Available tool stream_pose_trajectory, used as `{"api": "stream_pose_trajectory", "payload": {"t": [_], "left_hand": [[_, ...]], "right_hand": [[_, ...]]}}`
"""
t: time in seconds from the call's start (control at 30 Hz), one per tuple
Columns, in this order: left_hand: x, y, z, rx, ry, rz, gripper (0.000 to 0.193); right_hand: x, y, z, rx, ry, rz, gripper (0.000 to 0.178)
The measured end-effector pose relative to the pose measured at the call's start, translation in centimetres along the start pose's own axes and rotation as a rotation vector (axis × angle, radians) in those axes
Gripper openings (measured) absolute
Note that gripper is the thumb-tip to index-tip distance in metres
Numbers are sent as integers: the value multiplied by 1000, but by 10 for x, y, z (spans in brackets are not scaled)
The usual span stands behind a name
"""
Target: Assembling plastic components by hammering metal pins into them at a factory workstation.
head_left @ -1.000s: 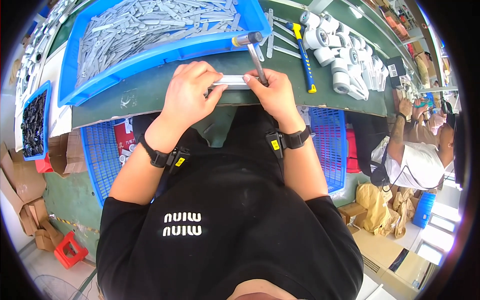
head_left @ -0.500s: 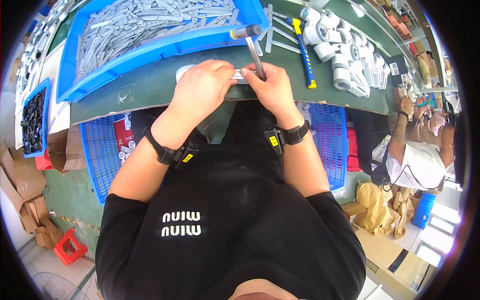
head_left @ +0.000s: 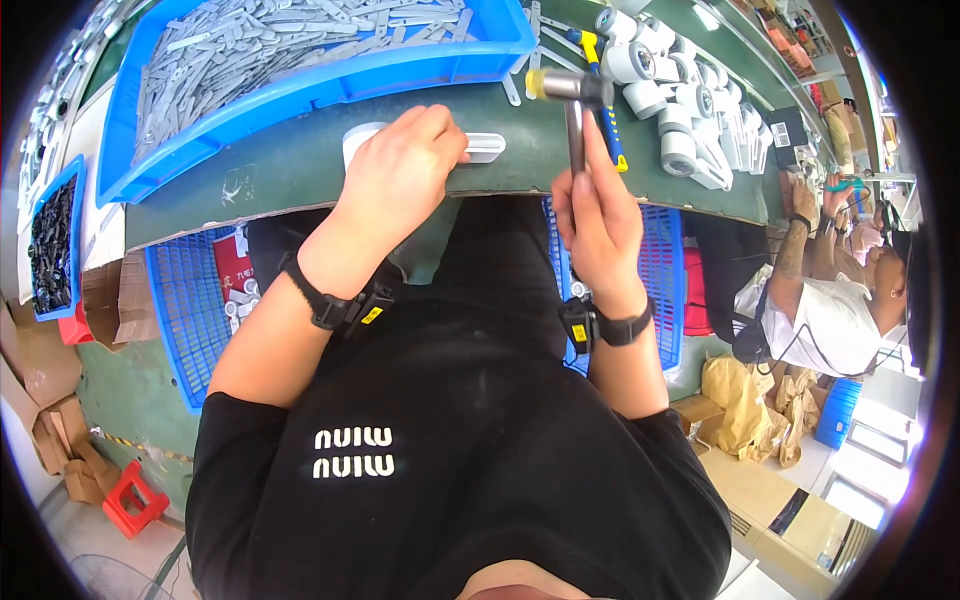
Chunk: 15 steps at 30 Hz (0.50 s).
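My left hand (head_left: 405,165) is closed over a white plastic part (head_left: 486,148) lying near the front edge of the green table. The part's slotted arm sticks out to the right of my fingers, and its round end shows on the left; the middle is hidden under the hand. To the right, apart from the part, my right hand (head_left: 602,220) grips a small hammer (head_left: 572,88) by its metal handle. The hammer's yellow-and-black head points up, above the table. My right index finger stretches up along the handle.
A blue tray (head_left: 320,105) full of grey flat strips stands at the back left. Right of it lie a blue-and-yellow hammer (head_left: 617,150) and a pile of white round-headed parts (head_left: 680,150). Blue baskets (head_left: 190,330) sit below the table edge. A person (head_left: 830,310) works at the far right.
My right hand has drawn away from the white part, to the right and nearer to me, carrying the hammer. The part's slotted arm is now uncovered. My left hand stays on it.
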State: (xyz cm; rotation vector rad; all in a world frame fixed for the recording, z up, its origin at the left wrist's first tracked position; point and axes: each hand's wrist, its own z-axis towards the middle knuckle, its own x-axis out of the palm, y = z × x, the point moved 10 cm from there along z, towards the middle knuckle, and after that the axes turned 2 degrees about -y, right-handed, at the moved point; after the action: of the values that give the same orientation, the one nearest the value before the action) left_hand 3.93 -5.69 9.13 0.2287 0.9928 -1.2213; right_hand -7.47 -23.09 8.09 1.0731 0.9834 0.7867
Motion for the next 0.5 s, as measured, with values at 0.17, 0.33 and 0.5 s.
{"api": "stream_pose_trajectory", "payload": {"t": [0.17,0.33,0.5], "left_hand": [[1,1,1,-3,7,-15,6],[4,2,-2,-19,12,8,5],[1,0,-2,-3,-9,-20,7]], "right_hand": [[16,12,-26,-361,-33,-450,59],[12,12,-26,-103,33,-440,59],[16,-16,-18,17,36,-475,55]]}}
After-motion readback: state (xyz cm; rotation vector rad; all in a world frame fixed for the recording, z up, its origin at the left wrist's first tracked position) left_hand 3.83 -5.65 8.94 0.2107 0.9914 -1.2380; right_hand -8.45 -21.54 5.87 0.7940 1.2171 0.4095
